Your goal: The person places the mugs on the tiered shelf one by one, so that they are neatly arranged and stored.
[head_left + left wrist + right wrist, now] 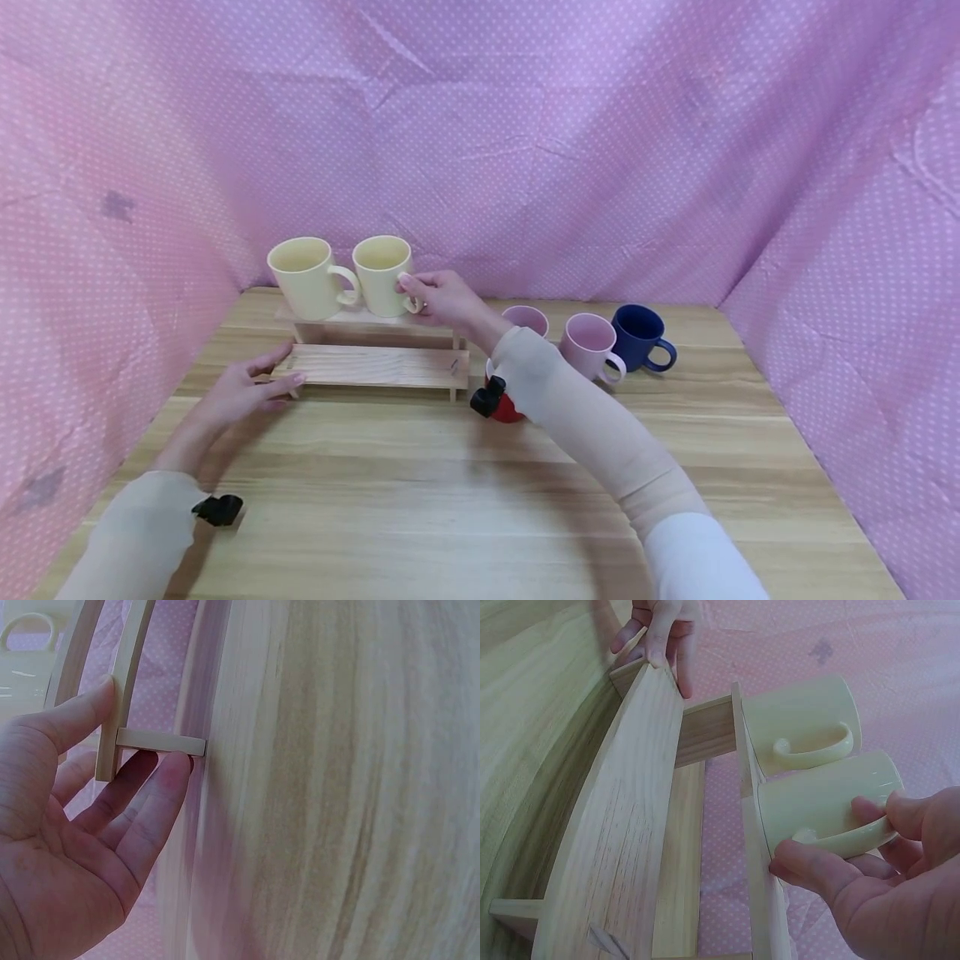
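A two-tier wooden rack (382,367) stands on the table, with two pale yellow mugs side by side on its upper board. My right hand (450,300) pinches the handle of the right-hand yellow mug (829,799); its base meets the board in the right wrist view. The left-hand yellow mug (303,279) stands upright beside it, handle turned to the right. At the rack's left end, my left hand (90,802) holds the lower board, thumb on top and fingers by the leg (161,742). The lower board bears no mug.
Right of the rack, two pink mugs (588,337) and a dark blue mug (637,337) stand on the wooden table (390,500). A red mug (506,408) is partly hidden behind my right forearm. Pink dotted cloth (480,150) hangs behind and at both sides.
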Available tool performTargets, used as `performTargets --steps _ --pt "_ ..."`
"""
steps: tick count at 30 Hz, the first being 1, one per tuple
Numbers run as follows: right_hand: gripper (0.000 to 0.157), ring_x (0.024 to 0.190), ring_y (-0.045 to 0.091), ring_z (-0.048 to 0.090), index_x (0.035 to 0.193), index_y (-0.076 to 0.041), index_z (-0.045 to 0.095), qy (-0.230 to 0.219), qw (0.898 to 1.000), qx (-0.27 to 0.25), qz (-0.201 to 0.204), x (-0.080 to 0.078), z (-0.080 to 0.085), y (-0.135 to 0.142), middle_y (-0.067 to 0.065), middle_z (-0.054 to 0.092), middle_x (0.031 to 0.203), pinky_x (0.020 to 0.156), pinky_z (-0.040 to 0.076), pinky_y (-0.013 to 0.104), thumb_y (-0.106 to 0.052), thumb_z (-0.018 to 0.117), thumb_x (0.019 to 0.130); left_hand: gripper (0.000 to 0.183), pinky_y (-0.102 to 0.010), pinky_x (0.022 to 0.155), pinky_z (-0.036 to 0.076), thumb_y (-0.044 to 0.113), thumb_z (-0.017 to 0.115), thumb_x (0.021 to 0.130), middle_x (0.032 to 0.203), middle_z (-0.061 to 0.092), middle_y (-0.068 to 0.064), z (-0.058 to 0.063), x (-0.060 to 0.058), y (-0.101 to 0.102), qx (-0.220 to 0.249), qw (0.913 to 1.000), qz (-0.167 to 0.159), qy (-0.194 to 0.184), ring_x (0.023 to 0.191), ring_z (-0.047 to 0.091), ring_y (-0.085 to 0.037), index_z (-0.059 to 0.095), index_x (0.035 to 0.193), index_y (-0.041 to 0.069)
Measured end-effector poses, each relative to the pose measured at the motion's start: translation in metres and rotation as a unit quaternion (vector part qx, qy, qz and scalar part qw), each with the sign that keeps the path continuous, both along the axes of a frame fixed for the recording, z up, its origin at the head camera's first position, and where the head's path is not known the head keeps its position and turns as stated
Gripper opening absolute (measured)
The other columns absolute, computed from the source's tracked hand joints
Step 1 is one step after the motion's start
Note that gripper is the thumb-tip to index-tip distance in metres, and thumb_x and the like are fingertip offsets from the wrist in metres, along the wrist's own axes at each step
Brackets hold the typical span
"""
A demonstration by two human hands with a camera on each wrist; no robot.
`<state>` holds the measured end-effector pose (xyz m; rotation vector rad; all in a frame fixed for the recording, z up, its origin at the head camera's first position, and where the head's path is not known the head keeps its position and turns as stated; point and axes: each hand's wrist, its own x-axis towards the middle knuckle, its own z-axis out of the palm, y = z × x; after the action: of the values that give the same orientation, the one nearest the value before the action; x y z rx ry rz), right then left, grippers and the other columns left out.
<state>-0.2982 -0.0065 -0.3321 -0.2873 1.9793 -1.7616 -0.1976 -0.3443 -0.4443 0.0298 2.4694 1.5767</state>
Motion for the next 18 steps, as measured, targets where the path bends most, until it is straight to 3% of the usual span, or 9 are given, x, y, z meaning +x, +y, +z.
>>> performTargets --steps 18 --pt "0.035 0.118 0.034 0.062 0.123 -0.004 0.071 -0.007 1.000 -0.003 -0.006 -0.0006 -0.0001 0.0008 0.013 0.064 0.128 0.095 0.059 0.036 -0.030 0.059 0.105 0.085 -0.035 0.084 0.063 0.033 0.073 0.097 0.162 0.022 -0.027 0.0008 -0.0017 -0.0003 -0.001 1.0000 0.000 -0.004 0.097 0.067 -0.008 0.022 0.161 0.011"
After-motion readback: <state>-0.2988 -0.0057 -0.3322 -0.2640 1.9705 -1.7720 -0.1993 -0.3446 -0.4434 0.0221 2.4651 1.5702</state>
